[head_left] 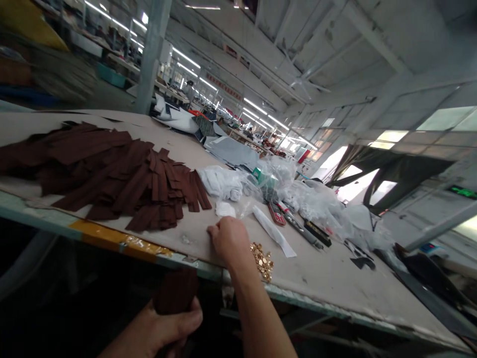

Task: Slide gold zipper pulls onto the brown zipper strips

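Below the table's front edge, my left hand [169, 320] is closed around a dark brown fabric strip [177, 291], thumb pressed along its side. My right hand [230, 241] rests low over the tabletop with its fingers curled in; whatever they hold, if anything, is hidden. Just beyond its knuckles lies a small white piece [225, 209]. A little heap of shiny gold metal pieces [263, 262] sits right of my right wrist. To the left spreads a large pile of brown fabric strips [122, 174].
Clear plastic bags [316, 204] of white material line the table's far side. A white paper strip [275, 231], a red box [276, 214], a utility knife [292, 219] and a black box [317, 233] lie nearer. A pillar [152, 54] stands behind the table.
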The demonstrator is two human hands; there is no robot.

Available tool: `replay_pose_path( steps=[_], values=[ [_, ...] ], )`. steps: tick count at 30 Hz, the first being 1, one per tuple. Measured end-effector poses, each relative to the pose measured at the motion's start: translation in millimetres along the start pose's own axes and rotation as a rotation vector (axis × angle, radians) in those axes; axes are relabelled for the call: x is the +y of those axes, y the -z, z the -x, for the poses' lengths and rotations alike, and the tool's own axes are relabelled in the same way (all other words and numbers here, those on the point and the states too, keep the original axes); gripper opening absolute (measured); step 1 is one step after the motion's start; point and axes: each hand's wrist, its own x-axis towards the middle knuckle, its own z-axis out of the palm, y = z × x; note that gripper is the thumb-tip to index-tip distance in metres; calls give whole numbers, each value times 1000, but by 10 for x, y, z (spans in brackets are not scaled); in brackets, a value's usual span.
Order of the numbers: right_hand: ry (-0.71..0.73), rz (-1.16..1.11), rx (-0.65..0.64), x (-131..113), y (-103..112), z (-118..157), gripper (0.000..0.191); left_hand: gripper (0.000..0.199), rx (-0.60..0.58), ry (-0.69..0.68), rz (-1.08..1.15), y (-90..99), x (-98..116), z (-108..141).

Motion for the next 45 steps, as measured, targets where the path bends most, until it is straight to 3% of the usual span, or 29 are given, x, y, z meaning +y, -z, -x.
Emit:
replay_pose_path(
  steps=[5,12,14,17,19,22,24,26,29,31,36,41,45],
  values=[
    [64,38,-43,93,-60,-87,19,33,-7,36,46,24,58,31],
    [274,119,-10,50,-17,91,20,26,0,63,116,10,103,28],
    [326,114,-8,30,-34,131,22,24,-62,36,128,-5,141,59],
    [345,79,44,72,-124,137,19,21,-11,11,148,-1,205,52],
    [341,21,162,142,-174,182,16,20,17,-17,169,23,242,34],
    [399,-185,257,255,-114,469,19,27,35,-75,220,25,275,81],
    [521,-281,267,270,-35,764,13,29,32,-99,262,7,274,144],
    [620,-358,238,228,-21,1019,10,28,-13,-76,283,6,256,179],
    [695,-448,310,182,-138,1212,21,40,-78,7,296,27,207,164],
    [679,-511,347,206,-237,1262,25,33,-122,68,314,32,178,144],
    [553,-571,415,312,-359,1362,22,28,-134,64,344,-10,163,134],
    [628,-563,464,362,-360,1411,24,38,-119,170,321,-59,155,136],
    [582,-662,566,408,-445,1435,18,27,-168,191,249,-69,89,126]
  ],
)
